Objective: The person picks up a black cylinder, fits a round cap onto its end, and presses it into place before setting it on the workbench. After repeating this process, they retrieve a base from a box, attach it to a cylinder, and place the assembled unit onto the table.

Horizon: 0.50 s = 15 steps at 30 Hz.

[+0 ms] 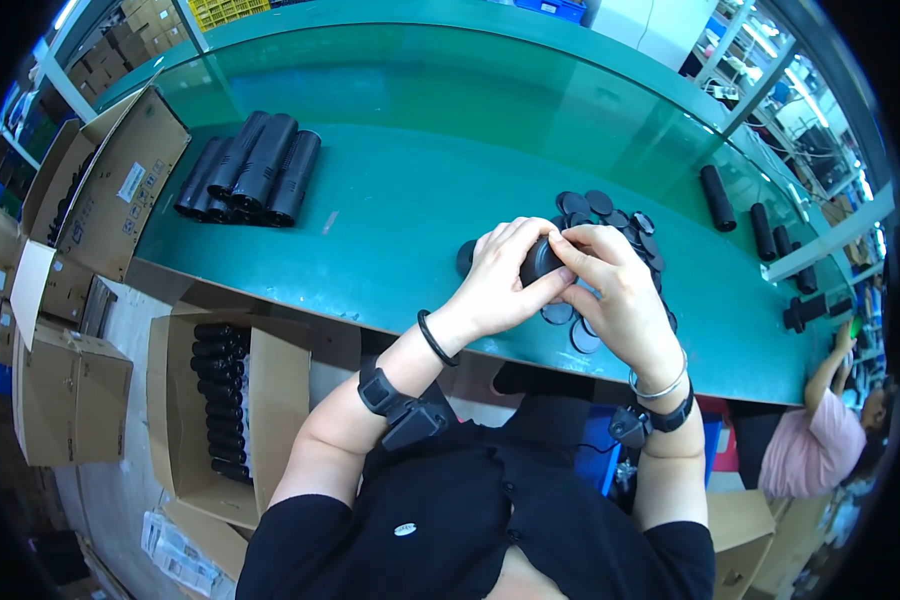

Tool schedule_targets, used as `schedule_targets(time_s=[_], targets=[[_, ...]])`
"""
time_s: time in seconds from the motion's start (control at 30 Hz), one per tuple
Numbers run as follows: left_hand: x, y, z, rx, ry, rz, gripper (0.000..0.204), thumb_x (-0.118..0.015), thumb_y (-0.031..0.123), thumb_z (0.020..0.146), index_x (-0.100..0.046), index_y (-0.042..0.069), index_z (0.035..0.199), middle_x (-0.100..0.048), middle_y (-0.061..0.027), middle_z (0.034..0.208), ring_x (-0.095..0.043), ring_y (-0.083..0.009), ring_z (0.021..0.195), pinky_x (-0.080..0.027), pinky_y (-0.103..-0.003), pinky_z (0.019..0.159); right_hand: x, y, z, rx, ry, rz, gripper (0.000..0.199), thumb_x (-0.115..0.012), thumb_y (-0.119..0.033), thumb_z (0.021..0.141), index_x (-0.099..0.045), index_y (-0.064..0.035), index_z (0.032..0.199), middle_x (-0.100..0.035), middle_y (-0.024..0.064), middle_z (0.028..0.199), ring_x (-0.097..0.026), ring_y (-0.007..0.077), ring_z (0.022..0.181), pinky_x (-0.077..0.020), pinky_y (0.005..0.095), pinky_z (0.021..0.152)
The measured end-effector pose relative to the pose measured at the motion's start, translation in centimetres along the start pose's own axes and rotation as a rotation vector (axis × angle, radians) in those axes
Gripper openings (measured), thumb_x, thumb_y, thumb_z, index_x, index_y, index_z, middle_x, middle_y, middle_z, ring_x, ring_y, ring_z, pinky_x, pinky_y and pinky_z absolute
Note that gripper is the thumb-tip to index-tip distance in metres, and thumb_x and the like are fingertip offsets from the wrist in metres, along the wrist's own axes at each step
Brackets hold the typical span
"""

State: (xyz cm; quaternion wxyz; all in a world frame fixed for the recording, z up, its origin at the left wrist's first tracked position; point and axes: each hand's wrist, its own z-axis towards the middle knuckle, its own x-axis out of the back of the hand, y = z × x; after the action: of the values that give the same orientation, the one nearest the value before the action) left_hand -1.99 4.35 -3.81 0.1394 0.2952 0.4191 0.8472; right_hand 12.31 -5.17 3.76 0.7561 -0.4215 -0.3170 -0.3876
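Note:
Both hands meet over the front part of the green table, around a black cylinder (538,262) whose rounded end shows between them. My left hand (498,278) wraps its fingers and thumb around the cylinder's side. With fingertips and thumb, my right hand (618,285) grips the same piece at its upper end. Part of another black piece (465,258) shows just left of my left hand. Flat black discs (642,224) lie in a loose pile behind and beside my right hand. A few more discs (584,337) rest near the table edge, partly covered by my hands.
Several black cylinders (260,165) are stacked at the table's left, beside an open carton (120,190). Below the edge, another carton (280,420) holds rows of black cylinders. More cylinders (717,198) lie far right. A co-worker in pink (815,450) is at the right.

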Motion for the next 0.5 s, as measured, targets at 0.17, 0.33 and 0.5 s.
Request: schedule_targets(time_s=[0.17,0.33,0.5], targets=[[0.0,-0.4,-0.3,0.005,0.000,-0.027,0.037,-0.067,0.026,0.086,-0.057,0.006,0.116,-0.060,-0.0128,0.113,-0.056,-0.0335,0.107,-0.043,-0.042,0.094,0.0,-0.1,0.2,-0.008,-0.047,-0.007,0.046,-0.077,-0.001,0.070,-0.066,0.0038,0.114,-0.063,0.0143,0.110,-0.063,0.0295,0.100,-0.0523,0.0354,0.087],[0.4,-0.8,0.1,0.046,-0.052,-0.224,0.044,-0.071,0.028,0.083,-0.054,0.008,0.118,-0.062,-0.0140,0.112,-0.059,-0.0337,0.106,-0.044,-0.043,0.094,-1.2,2.9,0.4,-0.088,0.015,0.502,0.038,-0.076,-0.006,0.078,-0.069,0.0018,0.114,-0.063,0.0096,0.104,-0.062,0.0216,0.097,-0.0510,0.0348,0.083],[0.8,-0.6,0.2,0.146,-0.065,-0.417,0.063,-0.073,0.025,0.080,-0.040,0.004,0.129,-0.061,-0.0208,0.111,-0.062,-0.0342,0.107,-0.050,-0.043,0.092,-2.5,4.9,0.8,-0.329,-0.123,0.842,0.030,-0.068,-0.016,0.092,-0.070,-0.0043,0.120,-0.057,0.0002,0.091,-0.053,0.0076,0.073,-0.0445,0.0210,0.060]])
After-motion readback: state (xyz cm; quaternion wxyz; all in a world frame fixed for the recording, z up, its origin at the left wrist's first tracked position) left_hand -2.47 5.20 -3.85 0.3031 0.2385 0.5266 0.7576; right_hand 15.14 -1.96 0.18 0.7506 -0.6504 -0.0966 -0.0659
